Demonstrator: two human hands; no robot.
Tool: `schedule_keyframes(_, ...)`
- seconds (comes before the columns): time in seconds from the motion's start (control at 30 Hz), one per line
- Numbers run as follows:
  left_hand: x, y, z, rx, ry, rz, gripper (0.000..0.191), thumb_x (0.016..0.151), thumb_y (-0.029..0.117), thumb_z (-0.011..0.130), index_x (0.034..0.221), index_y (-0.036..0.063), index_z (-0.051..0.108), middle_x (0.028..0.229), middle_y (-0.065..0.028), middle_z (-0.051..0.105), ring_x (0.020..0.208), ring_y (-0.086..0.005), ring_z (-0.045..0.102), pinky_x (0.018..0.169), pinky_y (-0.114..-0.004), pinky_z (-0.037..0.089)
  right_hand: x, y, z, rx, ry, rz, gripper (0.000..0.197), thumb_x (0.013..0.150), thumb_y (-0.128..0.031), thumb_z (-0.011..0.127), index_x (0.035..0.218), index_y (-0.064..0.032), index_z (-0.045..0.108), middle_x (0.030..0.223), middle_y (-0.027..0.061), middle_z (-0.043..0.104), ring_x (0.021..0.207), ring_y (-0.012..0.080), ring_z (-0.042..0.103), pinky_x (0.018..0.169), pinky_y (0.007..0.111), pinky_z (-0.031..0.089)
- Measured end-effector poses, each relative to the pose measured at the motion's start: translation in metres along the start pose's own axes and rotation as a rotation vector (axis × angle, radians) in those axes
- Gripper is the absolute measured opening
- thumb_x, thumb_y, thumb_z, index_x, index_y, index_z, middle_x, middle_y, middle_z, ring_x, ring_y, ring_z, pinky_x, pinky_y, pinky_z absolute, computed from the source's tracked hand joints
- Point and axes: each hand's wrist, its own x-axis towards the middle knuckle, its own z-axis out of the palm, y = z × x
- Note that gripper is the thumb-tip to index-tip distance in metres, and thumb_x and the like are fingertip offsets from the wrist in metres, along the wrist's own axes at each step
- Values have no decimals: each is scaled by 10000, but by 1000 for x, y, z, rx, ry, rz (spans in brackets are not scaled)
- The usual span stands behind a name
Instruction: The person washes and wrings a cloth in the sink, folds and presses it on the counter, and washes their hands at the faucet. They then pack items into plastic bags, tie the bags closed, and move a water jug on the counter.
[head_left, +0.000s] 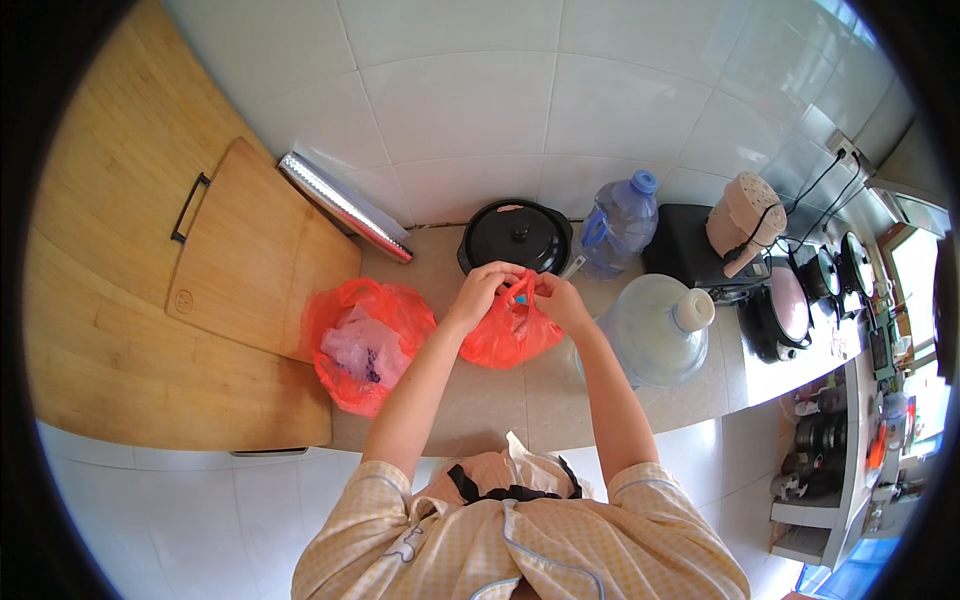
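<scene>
On the tiled counter stands a small red plastic bag (510, 336), its contents mostly hidden. My left hand (487, 294) grips its gathered top from the left, and my right hand (556, 300) pinches the same handles from the right. Something small and blue shows through the opening between my hands. To the left sits a larger, open red plastic bag (414, 313) with a whitish plastic bag (364, 341) inside. Just behind my hands is a black lidded pot (517, 234).
Wooden cutting boards (255, 255) lean at the left, near a long foil-like box (341, 202). At the right stand a large water bottle (652, 334), a smaller blue-capped bottle (619, 225), a black appliance (679, 244) with a beige device (742, 214) on it, and an electric pan (784, 307).
</scene>
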Motion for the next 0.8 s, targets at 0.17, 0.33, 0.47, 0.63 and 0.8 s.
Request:
schedule_keyframes(0.17,-13,-10,12,-246,-63,-204,296,777,-62,439,1059,11,492,849,-79,579,604,-115,527,524,-223,431,-5,-12,-9,-213,6,109,196,688,-173,619,804,-20,575,707,103,603,678,186,578,617,299,441)
schedule_keyframes(0.33,-23,-26,4,-424,86,-36,329,778,-73,429,1086,34,471,915,-79,585,682,-79,519,515,-179,400,-19,-20,-3,-267,16,111,212,672,-200,623,782,-22,586,736,118,609,683,232,582,621,318,444)
schedule_keyframes(0.47,-45,-5,24,-301,72,67,332,784,-55,444,1103,37,453,1002,-105,581,544,-79,498,469,-184,397,-35,-34,1,-365,-23,81,261,650,-203,627,834,-23,583,768,129,610,707,259,581,639,334,447)
schedule_keyframes(0.63,-71,12,22,91,-166,43,365,736,-80,490,1086,20,458,1064,-125,555,608,-116,544,528,-234,451,-54,-32,6,-245,-47,116,309,634,-203,618,878,-18,571,779,141,608,734,250,584,662,328,447)
schedule_keyframes(0.8,-80,-5,19,690,-193,465,385,673,-47,566,1038,32,473,1007,-130,531,802,-217,555,676,-303,459,-77,-34,23,-124,-31,110,217,670,-114,598,833,15,537,721,71,566,662,130,515,603,266,418)
